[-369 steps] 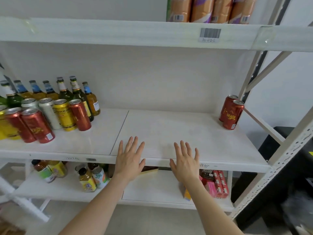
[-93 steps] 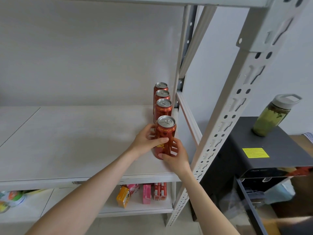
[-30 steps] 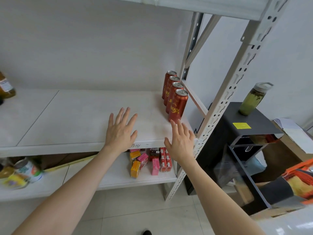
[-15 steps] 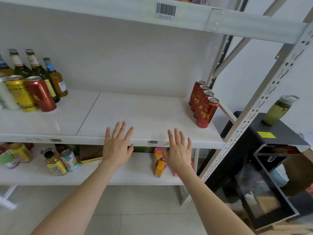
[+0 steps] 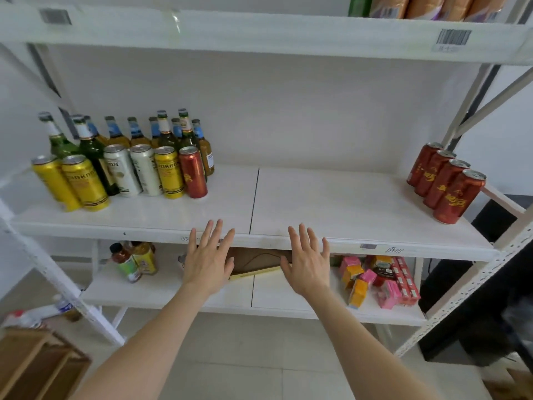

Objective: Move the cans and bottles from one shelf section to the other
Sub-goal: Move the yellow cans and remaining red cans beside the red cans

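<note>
On the left section of the white middle shelf [image 5: 219,215] stand several cans and bottles: yellow cans [image 5: 83,183], white cans [image 5: 145,170], one red can [image 5: 193,172], and green and amber bottles [image 5: 164,134] behind them. At the far right of the right section [image 5: 346,215], several red cans [image 5: 445,183] stand in a row running front to back. My left hand [image 5: 209,258] and my right hand [image 5: 307,261] hover open, fingers spread, in front of the shelf's front edge near the middle seam. Both hold nothing.
The lower shelf [image 5: 184,290] holds a few bottles [image 5: 132,259] at left, a cardboard piece [image 5: 259,259] in the middle and small coloured cartons [image 5: 380,280] at right. Orange packs [image 5: 427,5] sit on the top shelf. A wooden crate [image 5: 34,365] stands at bottom left, a perforated upright [image 5: 467,290] at right.
The view has swung left, bringing the whole left group of cans and bottles into sight. Both hands stay open and empty before the shelf edge.
</note>
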Demonstrator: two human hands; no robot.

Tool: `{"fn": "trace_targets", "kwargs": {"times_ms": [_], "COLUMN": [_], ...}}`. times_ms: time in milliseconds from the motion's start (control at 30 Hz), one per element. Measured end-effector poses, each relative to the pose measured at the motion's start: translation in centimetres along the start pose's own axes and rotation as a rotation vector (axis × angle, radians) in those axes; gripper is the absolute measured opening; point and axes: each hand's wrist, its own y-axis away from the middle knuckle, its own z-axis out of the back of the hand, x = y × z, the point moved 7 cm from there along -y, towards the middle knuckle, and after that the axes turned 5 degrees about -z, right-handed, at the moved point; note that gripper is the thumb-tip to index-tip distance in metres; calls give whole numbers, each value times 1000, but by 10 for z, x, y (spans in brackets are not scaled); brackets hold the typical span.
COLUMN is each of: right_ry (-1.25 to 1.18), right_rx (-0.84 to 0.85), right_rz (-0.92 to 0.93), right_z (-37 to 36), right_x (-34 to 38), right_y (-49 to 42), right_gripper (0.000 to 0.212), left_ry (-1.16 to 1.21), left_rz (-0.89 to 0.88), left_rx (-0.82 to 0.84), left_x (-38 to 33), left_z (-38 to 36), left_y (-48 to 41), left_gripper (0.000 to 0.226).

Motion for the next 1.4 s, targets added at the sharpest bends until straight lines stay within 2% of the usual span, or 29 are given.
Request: {"fn": "trace_targets", "kwargs": {"times_ms": [400,767,1133,1400], "right_ry": [-25,-28,-80,-107], "right_rx": [52,13,-51,-62], "right_rz": [64,53,-26,-62], "right_z": [-35,-61,-78,-93], "right_x": [162,304,473,526], "right_y": [-27,-76,-106,-138], "right_gripper": [69,72,73,76], "left_ry": [27,12,-13,-13], "left_rz": [88,156,101,82], "left_rx": [-11,-4,-4,2], "left_x": [147,327,510,564], "left_z": [-16,-32,-35,-50], "left_y": [37,53,70,43], "left_gripper": [65,68,72,75]}}
